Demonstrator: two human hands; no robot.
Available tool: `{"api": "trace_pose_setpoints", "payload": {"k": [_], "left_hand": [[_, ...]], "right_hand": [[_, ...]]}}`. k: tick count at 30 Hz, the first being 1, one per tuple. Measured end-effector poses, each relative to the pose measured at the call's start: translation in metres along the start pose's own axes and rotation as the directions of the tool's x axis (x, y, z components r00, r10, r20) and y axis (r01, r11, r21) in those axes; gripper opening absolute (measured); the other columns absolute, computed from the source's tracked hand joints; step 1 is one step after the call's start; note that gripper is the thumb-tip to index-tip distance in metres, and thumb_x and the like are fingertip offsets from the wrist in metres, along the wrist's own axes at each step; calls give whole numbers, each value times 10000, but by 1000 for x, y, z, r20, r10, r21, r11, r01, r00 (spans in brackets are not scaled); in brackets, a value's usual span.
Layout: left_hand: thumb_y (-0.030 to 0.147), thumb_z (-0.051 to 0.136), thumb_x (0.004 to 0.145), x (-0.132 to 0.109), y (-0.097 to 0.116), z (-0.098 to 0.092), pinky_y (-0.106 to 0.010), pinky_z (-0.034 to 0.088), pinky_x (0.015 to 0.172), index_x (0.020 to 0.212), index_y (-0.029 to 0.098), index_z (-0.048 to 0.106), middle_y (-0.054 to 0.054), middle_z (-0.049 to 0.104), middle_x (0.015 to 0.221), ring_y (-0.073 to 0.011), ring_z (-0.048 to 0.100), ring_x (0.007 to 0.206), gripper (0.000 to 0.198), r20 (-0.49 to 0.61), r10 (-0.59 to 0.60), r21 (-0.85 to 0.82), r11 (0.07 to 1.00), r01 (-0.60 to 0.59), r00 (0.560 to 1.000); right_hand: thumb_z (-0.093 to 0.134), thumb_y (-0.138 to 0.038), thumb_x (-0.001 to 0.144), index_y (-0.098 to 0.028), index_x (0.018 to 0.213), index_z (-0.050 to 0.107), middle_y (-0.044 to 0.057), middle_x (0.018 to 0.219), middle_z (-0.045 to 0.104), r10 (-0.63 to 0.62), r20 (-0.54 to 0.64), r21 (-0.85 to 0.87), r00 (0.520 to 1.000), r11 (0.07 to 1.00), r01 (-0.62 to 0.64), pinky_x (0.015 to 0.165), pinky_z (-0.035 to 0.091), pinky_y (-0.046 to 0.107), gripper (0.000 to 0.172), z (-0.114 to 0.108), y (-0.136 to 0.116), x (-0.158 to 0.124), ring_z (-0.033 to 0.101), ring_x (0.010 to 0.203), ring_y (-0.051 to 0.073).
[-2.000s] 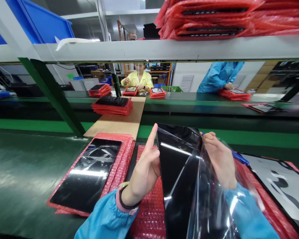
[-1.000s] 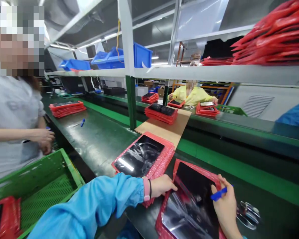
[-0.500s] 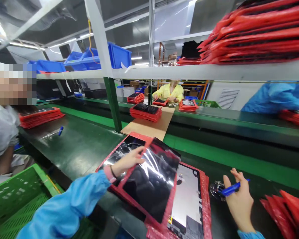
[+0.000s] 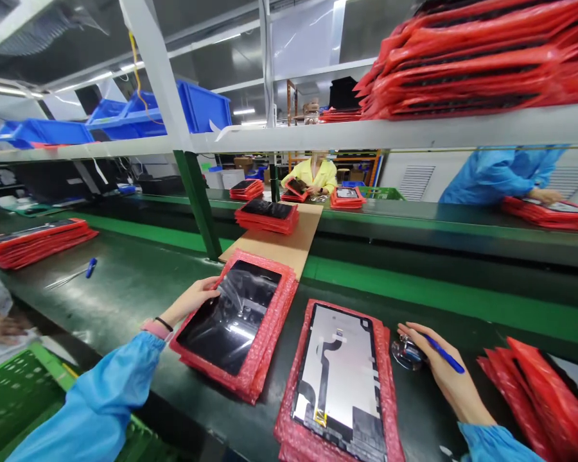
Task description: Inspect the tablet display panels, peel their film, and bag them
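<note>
At the left edge of a stack of red bubble-wrap sleeves, my left hand point(image 4: 195, 303) grips the top one, which bears a glossy black screen panel point(image 4: 234, 314) facing up. To its right, a second stack has a screen panel with its silver back point(image 4: 340, 366) up, showing dark flex cables and a small yellow patch. My right hand point(image 4: 436, 362) holds a blue pen point(image 4: 444, 354) tucked across its fingers. Its fingertips are at a small round, shiny clear object point(image 4: 407, 353), whose kind I cannot make out.
Red sleeves point(image 4: 534, 391) lie at the right. Cardboard point(image 4: 303, 240) supports another stack point(image 4: 267, 216) behind. A pen and tweezers point(image 4: 77, 273) lie left, near a green crate point(image 4: 24, 391). An overhead shelf point(image 4: 318, 136) carries red stacks and blue bins. Co-workers sit across and at left.
My left hand has carried the black screen panel left, off the silver-backed panel and onto the left stack. My right hand has moved slightly left, to the round shiny object. The view has shifted.
</note>
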State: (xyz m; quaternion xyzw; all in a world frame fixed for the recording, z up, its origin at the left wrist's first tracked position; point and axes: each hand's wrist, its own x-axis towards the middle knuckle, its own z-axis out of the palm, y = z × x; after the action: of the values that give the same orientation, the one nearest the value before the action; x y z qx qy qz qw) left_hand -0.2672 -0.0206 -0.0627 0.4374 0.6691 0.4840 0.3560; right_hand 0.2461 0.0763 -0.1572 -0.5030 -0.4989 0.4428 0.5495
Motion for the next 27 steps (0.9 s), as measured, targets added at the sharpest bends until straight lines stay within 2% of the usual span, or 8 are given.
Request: {"api": "trace_pose_setpoints", "payload": {"k": [4,6,8,9,11,14,20,27], "left_hand": [[258,695,568,-2,12,28,-493,267,1112,955,201,649,-110,583,1286,-367,312,1370,393,-141,158,98,985,-145,977],[269,670,610,-17,17,58,-460,277,1116,1021,203,621,-107,544,1329,-331,342,1357,419,-97,189,88,980,-181,977],[298,652,658,-38,18,96,-412,366,1057,1036,200,617,-100,602,1236,-280,521,1198,392,54,172,35,984,-174,984],[304,649,669,-49,18,116,-393,420,1001,1002,192,629,-98,648,1148,-258,589,1093,353,159,141,2,990,-143,977],[265,661,646,-66,13,152,-371,492,878,930,167,645,-94,700,978,-232,655,904,301,341,48,-48,998,-34,939],[150,641,584,-77,2,191,-352,493,836,886,148,634,-85,699,893,-222,653,845,301,442,-81,-69,990,124,894],[56,586,575,-69,-7,209,-310,419,896,889,159,601,-47,654,883,-217,599,963,330,401,-227,-115,949,295,888],[29,584,737,-64,1,210,-270,438,704,875,145,569,5,581,793,-136,562,746,181,378,-347,-183,881,437,858]], "right_hand": [[783,-544,583,-192,925,676,126,1042,748,-69,-126,-15,990,998,68,900,543,440,501,5,-5,-6,674,1044,339],[762,-546,632,-210,938,640,126,1136,715,-125,-208,-42,970,992,119,991,475,464,471,9,-12,-19,639,1109,328],[663,-550,762,-216,898,631,121,1101,726,-147,-199,-58,969,989,138,1001,460,450,362,16,-18,-39,657,1072,300],[579,-568,825,-214,851,636,113,979,754,-139,-157,-58,978,990,132,958,488,435,360,21,-21,-51,692,980,284],[458,-617,873,-205,856,638,86,706,743,-75,67,-48,995,996,79,777,557,409,450,34,-22,-75,721,739,261],[296,-677,894,-217,1014,566,31,614,691,39,292,-79,955,997,-17,441,482,306,547,53,-17,-105,619,454,196],[672,-488,733,-217,560,471,-34,498,509,45,263,-257,964,966,25,502,348,247,380,63,-9,-124,467,489,130],[598,-351,686,-226,481,353,-61,465,362,3,212,-353,977,933,74,510,248,259,343,68,-5,-123,345,470,107]]}}
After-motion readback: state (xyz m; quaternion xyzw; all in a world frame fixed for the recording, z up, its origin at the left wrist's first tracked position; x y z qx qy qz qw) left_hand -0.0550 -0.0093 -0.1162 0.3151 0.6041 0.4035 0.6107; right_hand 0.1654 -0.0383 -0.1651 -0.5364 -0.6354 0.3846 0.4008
